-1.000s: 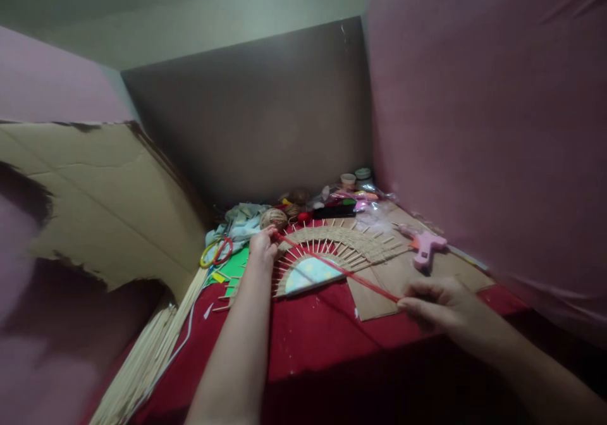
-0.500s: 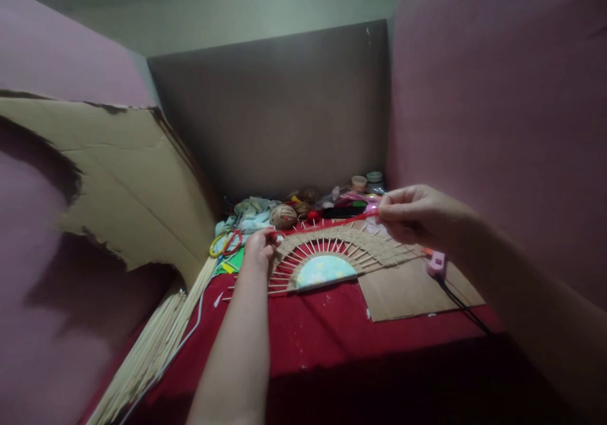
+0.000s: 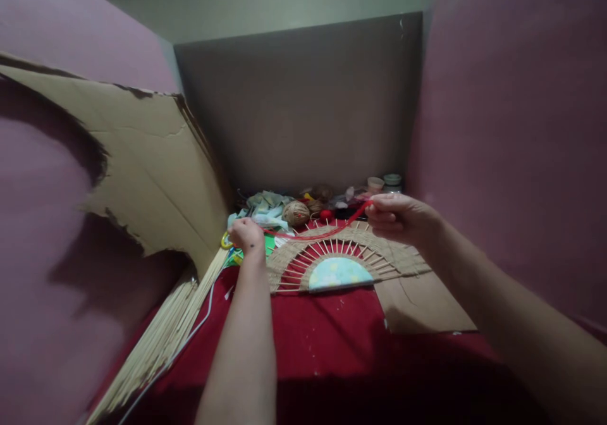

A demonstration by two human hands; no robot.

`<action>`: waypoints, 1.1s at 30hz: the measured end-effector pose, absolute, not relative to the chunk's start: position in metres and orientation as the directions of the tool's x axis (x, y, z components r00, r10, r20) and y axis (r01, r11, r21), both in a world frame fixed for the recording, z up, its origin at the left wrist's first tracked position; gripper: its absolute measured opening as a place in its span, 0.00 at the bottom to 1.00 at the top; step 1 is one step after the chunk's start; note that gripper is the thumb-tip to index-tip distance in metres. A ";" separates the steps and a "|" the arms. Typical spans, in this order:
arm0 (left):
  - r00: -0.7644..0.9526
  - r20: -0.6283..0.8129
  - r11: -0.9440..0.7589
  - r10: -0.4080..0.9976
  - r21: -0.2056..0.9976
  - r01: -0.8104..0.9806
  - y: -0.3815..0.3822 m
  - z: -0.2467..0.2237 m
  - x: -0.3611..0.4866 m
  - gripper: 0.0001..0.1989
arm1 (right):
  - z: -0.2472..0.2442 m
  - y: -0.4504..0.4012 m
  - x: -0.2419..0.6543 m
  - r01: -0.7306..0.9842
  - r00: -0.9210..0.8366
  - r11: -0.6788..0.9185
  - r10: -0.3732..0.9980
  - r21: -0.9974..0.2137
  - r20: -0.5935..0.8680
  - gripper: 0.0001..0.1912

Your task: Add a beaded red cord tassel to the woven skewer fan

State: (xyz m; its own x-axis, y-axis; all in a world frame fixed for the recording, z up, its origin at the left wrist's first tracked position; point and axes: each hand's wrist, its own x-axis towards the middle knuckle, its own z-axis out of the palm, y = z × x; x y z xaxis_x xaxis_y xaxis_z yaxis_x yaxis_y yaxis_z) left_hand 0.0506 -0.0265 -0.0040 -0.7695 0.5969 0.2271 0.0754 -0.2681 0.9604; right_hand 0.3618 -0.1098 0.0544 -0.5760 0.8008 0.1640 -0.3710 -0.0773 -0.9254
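My right hand (image 3: 398,215) pinches one end of a red strand (image 3: 327,234), which looks like yarn or cord. The strand sags across to my left hand (image 3: 246,234), closed at its other end near the scissors (image 3: 226,241). Its fingertips are turned away from me. Below the strand lies a half-round woven piece (image 3: 384,248) of thin sticks and tan twine. A pale blue patterned half-circle (image 3: 339,272) forms its middle, and stick ends poke out along its outer edge.
Balls of twine (image 3: 296,213), a small red ball (image 3: 326,215), crumpled cloth (image 3: 268,207) and jars (image 3: 392,182) crowd the back. Bundled thin sticks (image 3: 156,343) lie left beside torn cardboard (image 3: 152,166). A cardboard sheet (image 3: 427,305) lies on the red cloth (image 3: 322,336).
My left hand has moved left and away from the woven piece, towards the scissors. The red strand, nearly straight before, now sags between my hands. The view has shifted slightly.
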 end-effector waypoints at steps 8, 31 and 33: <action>-0.799 0.230 -0.353 0.556 0.935 0.023 -0.031 0.013 0.040 0.14 | 0.038 -0.096 0.360 -0.458 -0.513 -0.082 0.838 -0.885 0.188 0.11; 0.308 0.415 -0.378 0.856 0.909 -0.176 -0.098 0.100 0.141 0.10 | -0.008 -0.081 0.356 -0.623 -0.346 -0.090 0.923 -0.777 0.171 0.10; 0.244 0.443 -0.425 0.863 0.897 -0.125 -0.106 0.113 0.161 0.10 | -0.013 -0.083 0.349 -0.613 -0.387 -0.124 0.909 -0.780 0.159 0.08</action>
State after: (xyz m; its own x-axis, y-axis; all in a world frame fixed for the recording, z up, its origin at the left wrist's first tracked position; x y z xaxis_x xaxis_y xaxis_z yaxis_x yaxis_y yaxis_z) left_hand 0.1610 -0.1064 0.1129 0.2443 0.8626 0.4429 -0.1249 -0.4249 0.8966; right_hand 0.3489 -0.0831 -0.0131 -0.3865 0.9085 0.1588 -0.6131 -0.1244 -0.7802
